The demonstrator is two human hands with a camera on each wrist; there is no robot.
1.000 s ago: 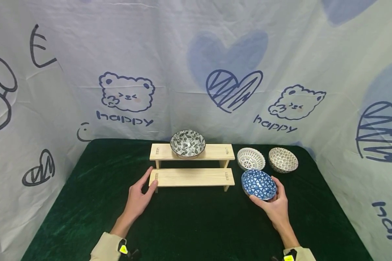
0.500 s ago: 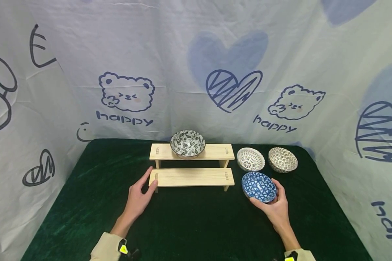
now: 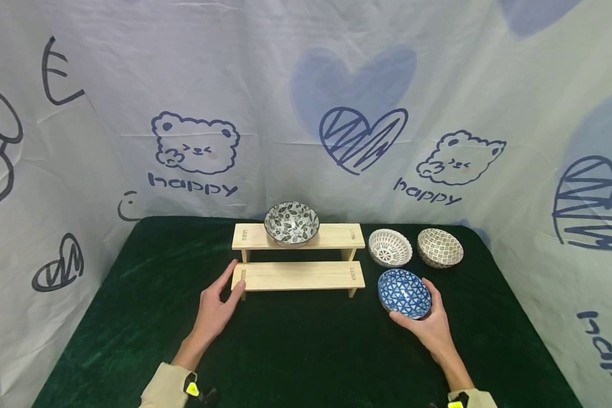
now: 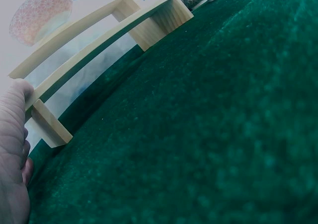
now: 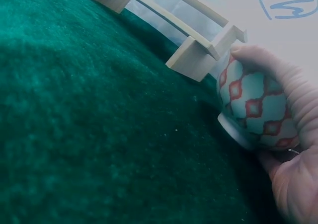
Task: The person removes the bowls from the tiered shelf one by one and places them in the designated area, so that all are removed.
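My right hand [image 3: 428, 328] holds a small blue bowl [image 3: 404, 293] with a white triangle pattern inside, thumb at the near side and fingers round the right. In the right wrist view the bowl's outside [image 5: 253, 105] shows red diamonds, and its pale foot is tilted close over the cloth. At the left end of a two-tier wooden stand [image 3: 301, 276], my left hand [image 3: 215, 314] grips the lower board between thumb and index finger. The thumb [image 4: 22, 87] lies at the board's edge in the left wrist view. A bowl with dark leaves [image 3: 292, 222] sits on the upper tier.
Behind the blue bowl stand a white bowl with radiating marks [image 3: 390, 248] and a beige latticed bowl [image 3: 440, 248], both right of the stand. Dark green cloth [image 3: 306, 351] covers the table. A white printed curtain [image 3: 280, 102] encloses the back and sides.
The blue bowl has moved slightly toward me with my right hand, away from the white bowl it overlapped. My left hand has stayed at the stand.
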